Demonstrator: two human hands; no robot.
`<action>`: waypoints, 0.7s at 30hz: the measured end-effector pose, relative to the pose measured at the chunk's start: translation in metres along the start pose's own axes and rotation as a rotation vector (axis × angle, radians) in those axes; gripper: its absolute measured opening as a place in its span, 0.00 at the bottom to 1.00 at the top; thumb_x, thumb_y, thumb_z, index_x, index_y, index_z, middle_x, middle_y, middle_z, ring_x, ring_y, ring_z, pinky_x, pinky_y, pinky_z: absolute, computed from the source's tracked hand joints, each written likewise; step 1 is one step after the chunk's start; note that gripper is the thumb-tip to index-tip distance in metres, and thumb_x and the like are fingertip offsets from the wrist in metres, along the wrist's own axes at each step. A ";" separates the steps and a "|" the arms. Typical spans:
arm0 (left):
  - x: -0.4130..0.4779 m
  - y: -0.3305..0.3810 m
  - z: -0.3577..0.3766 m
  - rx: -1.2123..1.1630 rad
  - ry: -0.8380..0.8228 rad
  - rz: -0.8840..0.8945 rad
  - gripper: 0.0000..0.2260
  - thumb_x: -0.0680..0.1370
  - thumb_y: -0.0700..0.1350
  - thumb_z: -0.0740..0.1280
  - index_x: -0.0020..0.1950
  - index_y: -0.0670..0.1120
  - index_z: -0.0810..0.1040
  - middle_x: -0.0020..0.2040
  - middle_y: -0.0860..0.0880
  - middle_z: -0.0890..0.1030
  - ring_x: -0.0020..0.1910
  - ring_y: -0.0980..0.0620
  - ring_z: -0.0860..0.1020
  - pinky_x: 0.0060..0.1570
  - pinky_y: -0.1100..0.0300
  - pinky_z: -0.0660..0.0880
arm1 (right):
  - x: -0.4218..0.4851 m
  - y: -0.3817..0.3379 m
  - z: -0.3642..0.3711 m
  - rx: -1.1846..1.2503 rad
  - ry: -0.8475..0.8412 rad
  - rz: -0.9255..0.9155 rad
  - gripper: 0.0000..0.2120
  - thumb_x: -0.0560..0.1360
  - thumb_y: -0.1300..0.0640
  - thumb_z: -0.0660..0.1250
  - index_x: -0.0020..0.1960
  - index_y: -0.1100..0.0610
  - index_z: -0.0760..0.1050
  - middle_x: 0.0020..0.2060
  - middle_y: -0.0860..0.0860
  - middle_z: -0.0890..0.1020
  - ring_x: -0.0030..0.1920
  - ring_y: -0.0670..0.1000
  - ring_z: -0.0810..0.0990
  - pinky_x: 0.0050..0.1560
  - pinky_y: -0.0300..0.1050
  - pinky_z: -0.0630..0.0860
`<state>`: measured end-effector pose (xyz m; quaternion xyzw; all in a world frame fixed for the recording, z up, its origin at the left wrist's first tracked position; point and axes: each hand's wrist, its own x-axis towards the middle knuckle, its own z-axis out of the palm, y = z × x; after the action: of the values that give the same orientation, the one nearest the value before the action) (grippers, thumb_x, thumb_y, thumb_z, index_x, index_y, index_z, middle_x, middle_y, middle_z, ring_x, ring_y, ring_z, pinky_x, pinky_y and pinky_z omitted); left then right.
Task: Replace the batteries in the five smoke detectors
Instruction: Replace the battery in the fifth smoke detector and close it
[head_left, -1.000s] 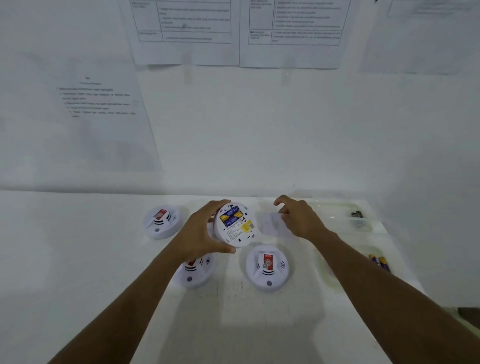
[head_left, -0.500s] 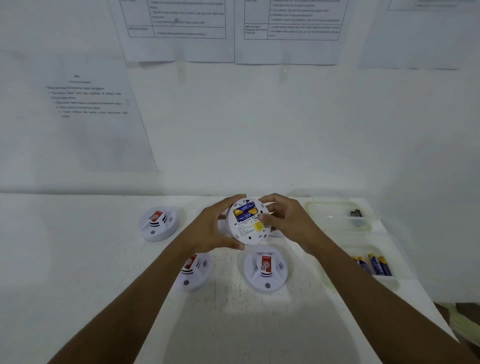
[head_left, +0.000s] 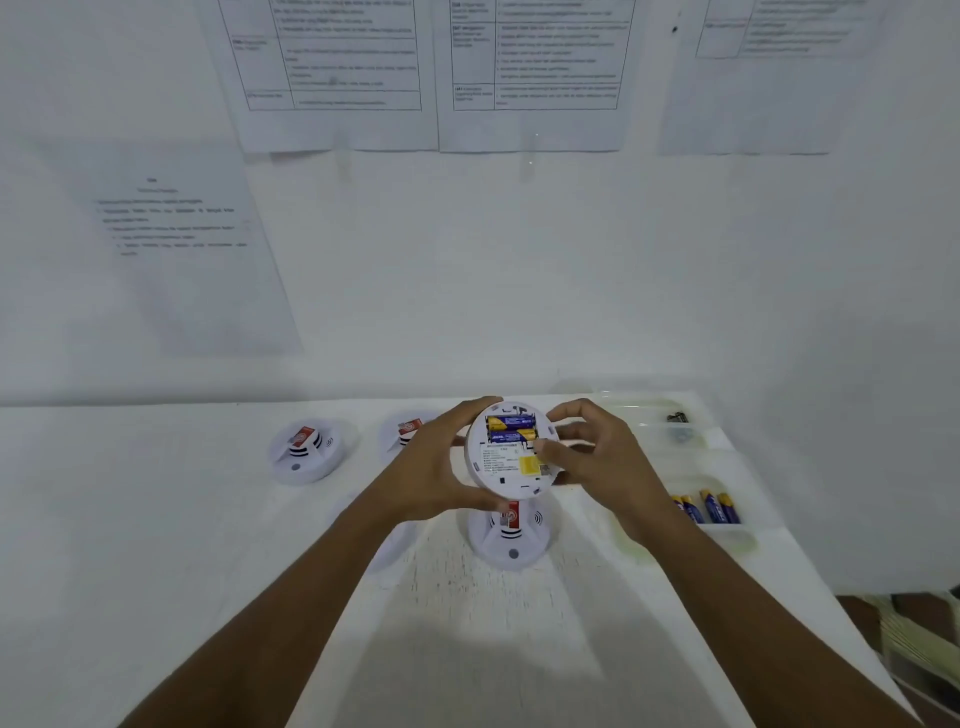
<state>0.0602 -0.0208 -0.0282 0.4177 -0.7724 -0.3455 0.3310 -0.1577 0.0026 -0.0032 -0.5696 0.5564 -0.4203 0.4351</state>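
My left hand (head_left: 434, 462) holds a round white smoke detector (head_left: 506, 467) tilted up, its back facing me. Two blue-and-yellow batteries (head_left: 510, 427) sit in its open compartment. My right hand (head_left: 597, 457) grips the detector's right edge, with the thumb on its back near the yellow label. Three more white detectors with red tags lie face up on the table: one far left (head_left: 306, 451), one behind my left hand (head_left: 405, 431), one below the held unit (head_left: 511, 535). Another is mostly hidden under my left forearm.
A clear tray (head_left: 748, 519) at the right holds several blue-and-yellow batteries (head_left: 709, 506). A second clear tray (head_left: 644, 410) behind it holds a few dark batteries (head_left: 677, 417). The white table (head_left: 519, 649) ends at the right edge. Printed sheets hang on the wall.
My right hand came from the table's right side to the held detector and now grips its right edge. The detector has been raised and tilted slightly more toward me.
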 end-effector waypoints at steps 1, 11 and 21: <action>-0.001 0.002 0.003 0.008 0.017 0.014 0.40 0.62 0.50 0.82 0.70 0.58 0.67 0.64 0.62 0.75 0.63 0.60 0.73 0.59 0.68 0.73 | -0.001 -0.003 0.000 -0.070 0.040 -0.041 0.11 0.73 0.57 0.75 0.52 0.52 0.76 0.50 0.48 0.84 0.47 0.49 0.84 0.44 0.47 0.83; -0.007 0.023 0.010 0.174 0.118 0.146 0.41 0.60 0.55 0.82 0.69 0.56 0.68 0.65 0.59 0.75 0.63 0.55 0.74 0.63 0.52 0.74 | -0.010 -0.029 0.016 -0.292 0.163 -0.177 0.16 0.68 0.52 0.75 0.52 0.46 0.75 0.48 0.43 0.82 0.46 0.45 0.81 0.46 0.48 0.82; -0.013 0.031 0.001 0.277 0.149 0.212 0.40 0.60 0.56 0.82 0.67 0.64 0.66 0.64 0.68 0.72 0.64 0.64 0.71 0.64 0.64 0.70 | -0.021 -0.043 0.028 -0.382 0.224 -0.181 0.21 0.61 0.43 0.68 0.51 0.46 0.68 0.44 0.42 0.80 0.43 0.47 0.80 0.43 0.51 0.81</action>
<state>0.0518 0.0036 -0.0064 0.4000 -0.8256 -0.1671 0.3613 -0.1194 0.0247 0.0312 -0.6388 0.6174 -0.4053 0.2154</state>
